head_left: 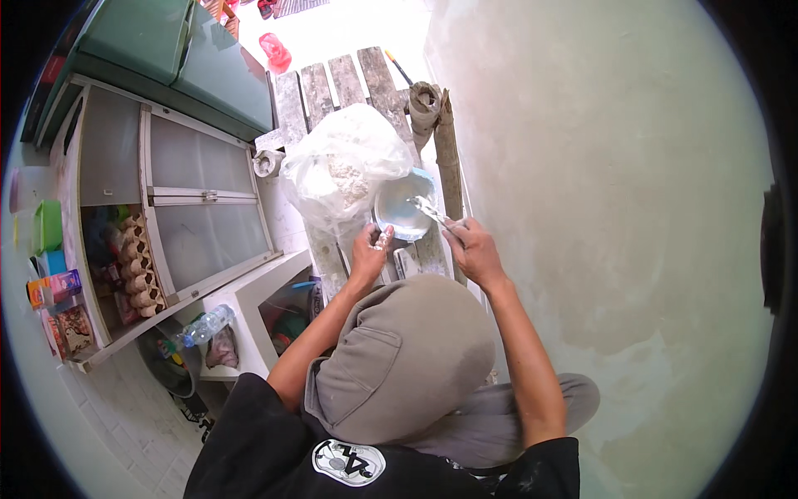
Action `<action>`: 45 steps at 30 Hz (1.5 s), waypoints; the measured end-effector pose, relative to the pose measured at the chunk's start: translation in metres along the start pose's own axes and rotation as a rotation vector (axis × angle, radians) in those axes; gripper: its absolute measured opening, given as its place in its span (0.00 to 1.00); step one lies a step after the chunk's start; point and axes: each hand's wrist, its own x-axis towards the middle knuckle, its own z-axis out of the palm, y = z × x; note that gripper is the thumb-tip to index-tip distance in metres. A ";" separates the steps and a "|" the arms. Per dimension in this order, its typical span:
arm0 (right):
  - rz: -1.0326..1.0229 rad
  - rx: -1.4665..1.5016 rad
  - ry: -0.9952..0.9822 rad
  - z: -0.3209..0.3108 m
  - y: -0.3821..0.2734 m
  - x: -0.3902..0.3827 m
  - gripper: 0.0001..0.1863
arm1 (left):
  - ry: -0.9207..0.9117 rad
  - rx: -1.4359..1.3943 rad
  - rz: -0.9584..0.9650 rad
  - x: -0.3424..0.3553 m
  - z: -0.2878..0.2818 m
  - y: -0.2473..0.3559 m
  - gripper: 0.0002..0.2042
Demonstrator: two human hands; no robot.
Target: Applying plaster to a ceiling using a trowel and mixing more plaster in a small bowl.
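Note:
My left hand [372,249], white smears on its fingers, grips the near-left rim of a light blue bowl [396,214] with pale contents. My right hand [472,249] is closed on the handle of a metal scraper [434,214], its white-coated end over the bowl. Just left of and behind the bowl, an open clear plastic bag [324,170] holds lumpy white powder. Bag and bowl rest on a weathered slatted wooden bench [370,71].
At left stand a green cabinet [220,83], a glass-fronted cupboard [204,241] with egg trays [137,266], and a water bottle [208,324] on a white ledge. Wooden posts [449,150] edge the bench. A pale wall [623,208] fills the right. A red bag [274,51] lies beyond.

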 end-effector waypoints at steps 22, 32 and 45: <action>-0.151 -0.406 0.044 -0.039 -0.007 -0.054 0.18 | 0.116 -0.104 0.043 0.024 -0.004 0.001 0.06; -0.117 -0.247 -0.230 -0.020 -0.038 -0.016 0.14 | 0.240 0.042 0.192 0.011 -0.002 0.036 0.06; -0.225 -0.470 -0.276 -0.032 -0.044 0.066 0.06 | 0.177 0.156 0.215 0.008 -0.015 0.050 0.05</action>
